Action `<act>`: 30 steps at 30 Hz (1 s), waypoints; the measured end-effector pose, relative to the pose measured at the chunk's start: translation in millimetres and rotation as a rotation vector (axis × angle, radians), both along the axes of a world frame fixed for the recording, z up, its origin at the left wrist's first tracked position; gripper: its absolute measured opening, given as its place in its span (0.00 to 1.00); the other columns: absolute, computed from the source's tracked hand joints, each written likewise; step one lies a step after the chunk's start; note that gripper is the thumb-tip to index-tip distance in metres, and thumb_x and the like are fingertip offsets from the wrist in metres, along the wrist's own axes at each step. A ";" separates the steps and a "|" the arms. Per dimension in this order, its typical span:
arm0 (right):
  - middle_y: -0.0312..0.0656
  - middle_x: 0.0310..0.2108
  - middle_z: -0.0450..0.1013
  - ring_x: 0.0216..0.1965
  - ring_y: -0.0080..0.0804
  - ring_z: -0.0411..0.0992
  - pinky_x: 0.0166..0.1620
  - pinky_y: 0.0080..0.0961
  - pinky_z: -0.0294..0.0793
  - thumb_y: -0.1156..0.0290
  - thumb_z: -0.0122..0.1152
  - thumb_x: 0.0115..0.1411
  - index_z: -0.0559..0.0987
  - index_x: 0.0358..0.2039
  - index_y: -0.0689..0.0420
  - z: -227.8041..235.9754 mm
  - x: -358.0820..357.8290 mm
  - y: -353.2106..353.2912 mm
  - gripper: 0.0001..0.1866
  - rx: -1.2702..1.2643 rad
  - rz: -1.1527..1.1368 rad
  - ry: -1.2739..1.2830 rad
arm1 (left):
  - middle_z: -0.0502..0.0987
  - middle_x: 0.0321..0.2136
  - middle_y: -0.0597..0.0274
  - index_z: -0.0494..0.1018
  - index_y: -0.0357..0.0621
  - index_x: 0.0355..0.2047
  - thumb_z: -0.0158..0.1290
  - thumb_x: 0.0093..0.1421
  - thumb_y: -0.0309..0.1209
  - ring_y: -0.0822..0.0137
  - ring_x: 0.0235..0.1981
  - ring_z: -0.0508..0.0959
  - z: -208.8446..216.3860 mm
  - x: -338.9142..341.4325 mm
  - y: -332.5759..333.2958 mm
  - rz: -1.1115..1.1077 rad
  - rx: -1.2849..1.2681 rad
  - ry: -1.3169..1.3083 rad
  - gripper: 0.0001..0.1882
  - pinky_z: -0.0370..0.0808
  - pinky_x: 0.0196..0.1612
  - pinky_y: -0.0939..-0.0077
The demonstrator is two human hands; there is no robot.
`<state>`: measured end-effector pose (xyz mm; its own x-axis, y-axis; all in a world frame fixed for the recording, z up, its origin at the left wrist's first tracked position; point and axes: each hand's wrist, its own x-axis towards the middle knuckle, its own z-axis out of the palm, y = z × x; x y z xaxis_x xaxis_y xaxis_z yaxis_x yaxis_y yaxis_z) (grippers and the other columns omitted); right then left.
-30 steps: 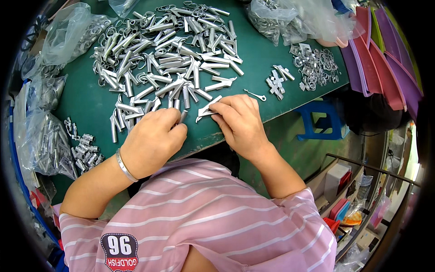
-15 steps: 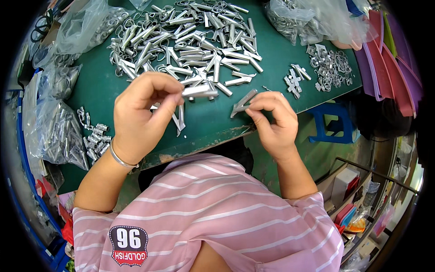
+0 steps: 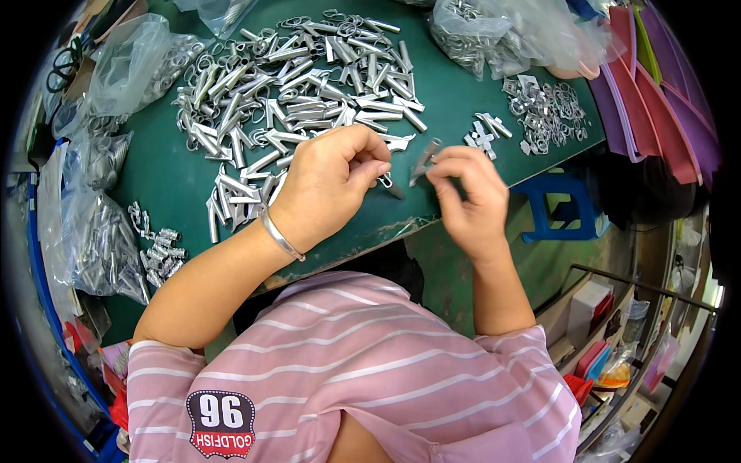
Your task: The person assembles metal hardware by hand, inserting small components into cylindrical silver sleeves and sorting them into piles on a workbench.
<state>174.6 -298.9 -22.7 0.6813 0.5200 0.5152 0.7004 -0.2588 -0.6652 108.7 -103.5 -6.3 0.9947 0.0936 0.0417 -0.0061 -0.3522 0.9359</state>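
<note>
My left hand [image 3: 328, 181], with a bangle on its wrist, is closed in a pinch near the table's front edge. A small silver metal piece with a loop [image 3: 385, 180] sticks out from its fingertips, with a dark end pointing right. Just to the right, my right hand [image 3: 471, 201] pinches a silver metal tube piece [image 3: 424, 160], tilted and partly blurred. The two held pieces are close but apart. Beyond my hands spreads a pile of silver tube pieces and rings [image 3: 309, 81]. A smaller group of tube pieces [image 3: 239, 193] lies beside my left wrist.
At the right lie small metal clips [image 3: 485, 133] and a heap of little rings [image 3: 552, 112]. Clear bags of metal parts [image 3: 104, 239] stand along the left edge, near short metal fittings [image 3: 162, 251]. A bag of rings [image 3: 471, 35] sits at the back; a blue stool [image 3: 562, 208] is below right.
My left hand has moved right, toward my right hand. The bright tube at its fingers is gone, and a small looped piece shows there now. My right hand still holds its tube piece.
</note>
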 end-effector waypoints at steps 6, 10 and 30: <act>0.44 0.31 0.74 0.33 0.36 0.74 0.38 0.25 0.73 0.87 0.61 0.44 0.76 0.26 0.61 -1.0 5.6 -3.3 0.09 0.113 -0.024 0.063 | 0.76 0.27 0.64 0.73 0.34 0.33 0.55 0.57 0.20 0.76 0.26 0.77 11.2 12.1 1.1 0.128 -0.402 0.032 0.04 0.76 0.31 0.84; 0.43 0.32 0.73 0.33 0.31 0.73 0.37 0.23 0.72 0.87 0.61 0.45 0.76 0.27 0.62 -6.9 6.0 0.9 0.08 0.169 0.014 0.199 | 0.76 0.27 0.64 0.73 0.35 0.34 0.54 0.58 0.20 0.76 0.25 0.77 0.3 15.7 4.6 0.050 -0.200 0.206 0.04 0.75 0.30 0.86; 0.42 0.30 0.71 0.35 0.41 0.69 0.39 0.35 0.66 0.74 0.66 0.48 0.76 0.29 0.58 -4.2 -12.0 80.2 0.08 -0.200 0.132 0.022 | 0.72 0.33 0.54 0.73 0.39 0.35 0.68 0.41 0.27 0.56 0.32 0.73 -10.9 -114.7 42.7 0.109 0.596 -0.131 0.21 0.72 0.35 0.69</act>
<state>162.6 -218.8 -26.9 0.6108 0.6952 0.3790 0.7228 -0.2942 -0.6253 -5.9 -60.8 -17.2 0.9638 0.1174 0.2393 -0.0423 -0.8191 0.5721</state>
